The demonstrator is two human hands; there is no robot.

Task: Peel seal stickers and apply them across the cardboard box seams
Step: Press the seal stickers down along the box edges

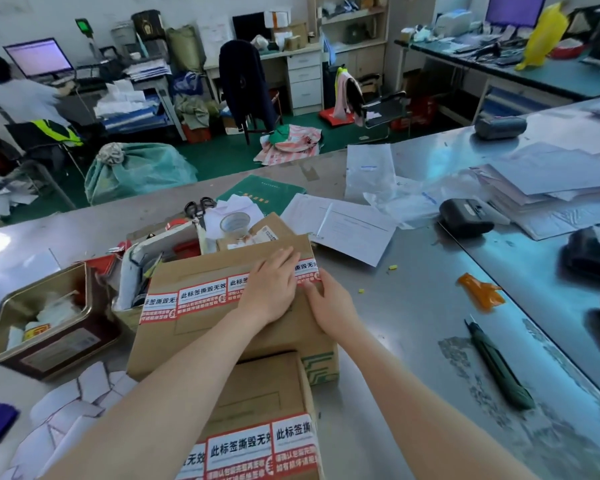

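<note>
A brown cardboard box (201, 337) lies on the metal table in front of me, with a row of red-and-white seal stickers (201, 297) running across its top seam. My left hand (272, 289) lies flat with straight fingers on the stickers near the box's right end. Just beside it, my right hand (329, 301) presses its fingertips on the last sticker (309, 270) at the right edge. A second, smaller box (257, 396) sits closer to me, and more seal stickers (257, 448) cover its near edge.
An open tin (45, 341) of scraps stands at the left. Peeled white backing papers (66, 410) lie at the lower left. A green utility knife (499, 368) and an orange scrap (480, 291) lie to the right. Tape roll (234, 223), scissors (198, 204) and papers sit behind the box.
</note>
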